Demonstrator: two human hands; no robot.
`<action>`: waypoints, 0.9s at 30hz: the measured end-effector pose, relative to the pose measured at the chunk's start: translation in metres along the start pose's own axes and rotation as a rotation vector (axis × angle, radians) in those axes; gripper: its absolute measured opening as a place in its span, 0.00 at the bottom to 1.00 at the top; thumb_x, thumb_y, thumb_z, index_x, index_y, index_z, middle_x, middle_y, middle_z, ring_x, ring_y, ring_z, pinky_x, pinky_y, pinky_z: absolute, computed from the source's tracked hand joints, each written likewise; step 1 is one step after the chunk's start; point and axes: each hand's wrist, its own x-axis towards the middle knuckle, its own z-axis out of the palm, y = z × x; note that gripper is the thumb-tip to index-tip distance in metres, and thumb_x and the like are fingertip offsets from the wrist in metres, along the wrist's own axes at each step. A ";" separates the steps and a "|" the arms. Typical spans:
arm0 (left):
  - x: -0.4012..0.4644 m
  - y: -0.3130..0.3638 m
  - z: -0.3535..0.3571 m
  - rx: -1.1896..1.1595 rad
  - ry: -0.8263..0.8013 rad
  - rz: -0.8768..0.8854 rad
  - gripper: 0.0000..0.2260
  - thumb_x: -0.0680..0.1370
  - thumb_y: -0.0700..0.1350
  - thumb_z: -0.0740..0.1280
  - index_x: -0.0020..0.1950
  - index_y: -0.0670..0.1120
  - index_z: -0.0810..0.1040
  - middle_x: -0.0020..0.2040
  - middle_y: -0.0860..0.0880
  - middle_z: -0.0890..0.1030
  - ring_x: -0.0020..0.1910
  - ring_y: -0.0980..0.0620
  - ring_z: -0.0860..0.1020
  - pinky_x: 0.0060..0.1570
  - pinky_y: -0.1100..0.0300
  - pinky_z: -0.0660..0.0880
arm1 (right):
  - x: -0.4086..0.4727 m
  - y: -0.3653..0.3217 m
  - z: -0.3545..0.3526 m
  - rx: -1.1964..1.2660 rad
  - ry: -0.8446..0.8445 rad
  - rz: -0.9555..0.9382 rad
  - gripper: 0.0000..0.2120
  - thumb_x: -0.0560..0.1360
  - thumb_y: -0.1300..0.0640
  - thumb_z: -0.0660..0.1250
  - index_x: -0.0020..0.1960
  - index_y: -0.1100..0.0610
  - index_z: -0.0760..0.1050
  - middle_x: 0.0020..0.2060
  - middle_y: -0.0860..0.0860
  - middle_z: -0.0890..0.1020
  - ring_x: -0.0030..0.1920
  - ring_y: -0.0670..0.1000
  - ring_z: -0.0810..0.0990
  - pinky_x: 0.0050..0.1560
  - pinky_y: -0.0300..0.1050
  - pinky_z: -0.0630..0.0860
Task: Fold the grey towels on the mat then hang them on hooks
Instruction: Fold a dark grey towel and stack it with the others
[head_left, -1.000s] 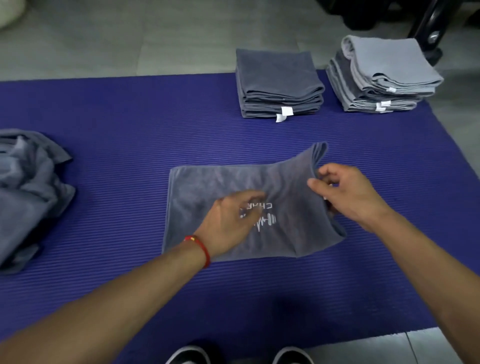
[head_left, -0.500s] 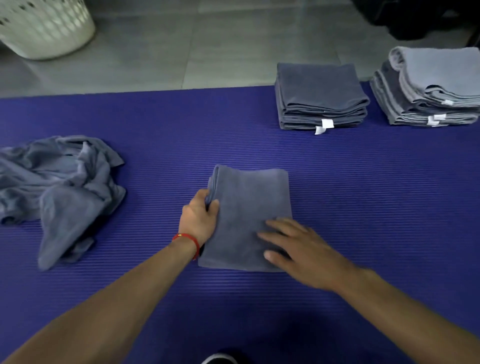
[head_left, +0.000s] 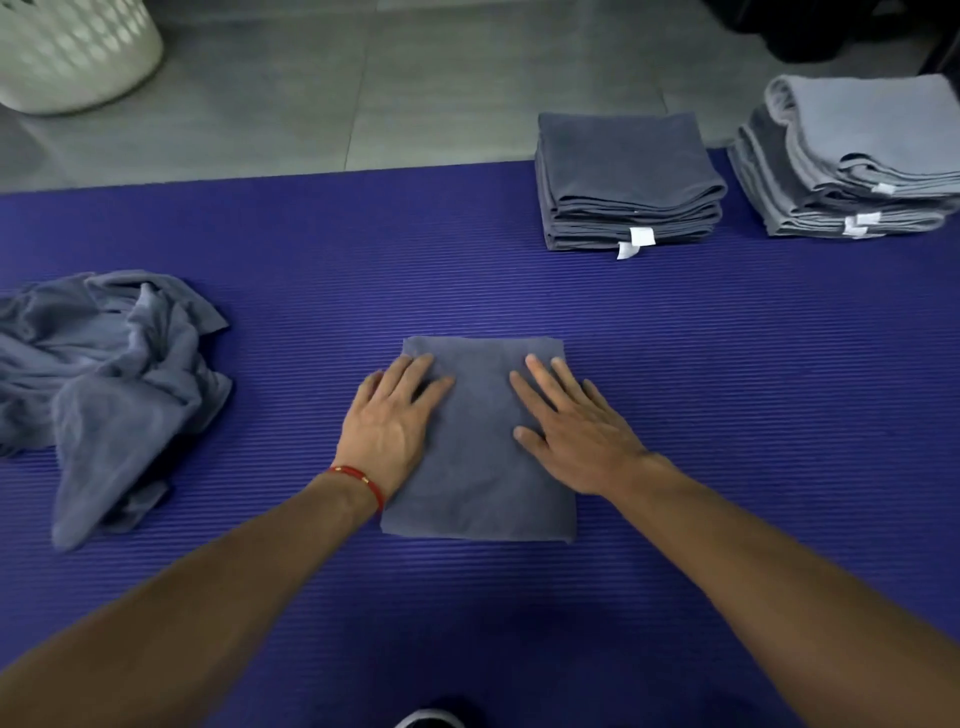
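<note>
Lying under flat fingers (head_left: 540, 374): towel (head_left: 480, 483)

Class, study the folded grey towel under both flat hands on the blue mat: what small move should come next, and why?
Probably lift the folded towel and set it on the darker stack at the mat's far edge. It already lies as a neat rectangle, the left hand and right hand only press it flat, and the crumpled pile waits unfolded.

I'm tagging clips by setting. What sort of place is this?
Probably a gym or a home workout corner, though I can't be sure: a ribbed purple mat lies on a grey tiled floor, with stacks of folded towels and a white laundry basket nearby.
</note>
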 end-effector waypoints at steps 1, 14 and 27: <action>0.003 -0.001 0.001 -0.014 -0.097 -0.008 0.24 0.81 0.47 0.49 0.78 0.54 0.66 0.79 0.47 0.63 0.78 0.43 0.61 0.74 0.44 0.64 | 0.004 0.000 0.003 -0.006 -0.030 0.008 0.33 0.84 0.37 0.46 0.82 0.46 0.35 0.80 0.46 0.31 0.80 0.52 0.32 0.81 0.59 0.45; 0.089 -0.003 -0.018 -0.150 -0.361 0.069 0.24 0.82 0.43 0.61 0.79 0.47 0.63 0.75 0.44 0.69 0.75 0.42 0.66 0.74 0.42 0.62 | -0.070 -0.041 0.017 0.077 0.093 0.558 0.37 0.73 0.24 0.55 0.60 0.55 0.77 0.56 0.53 0.80 0.59 0.55 0.77 0.60 0.56 0.72; 0.094 -0.006 -0.070 -0.803 -0.816 -0.291 0.11 0.77 0.46 0.72 0.57 0.42 0.81 0.52 0.43 0.86 0.47 0.49 0.83 0.43 0.57 0.80 | -0.083 0.013 -0.025 1.425 0.600 0.708 0.17 0.72 0.53 0.78 0.56 0.57 0.79 0.47 0.53 0.87 0.46 0.51 0.86 0.49 0.51 0.84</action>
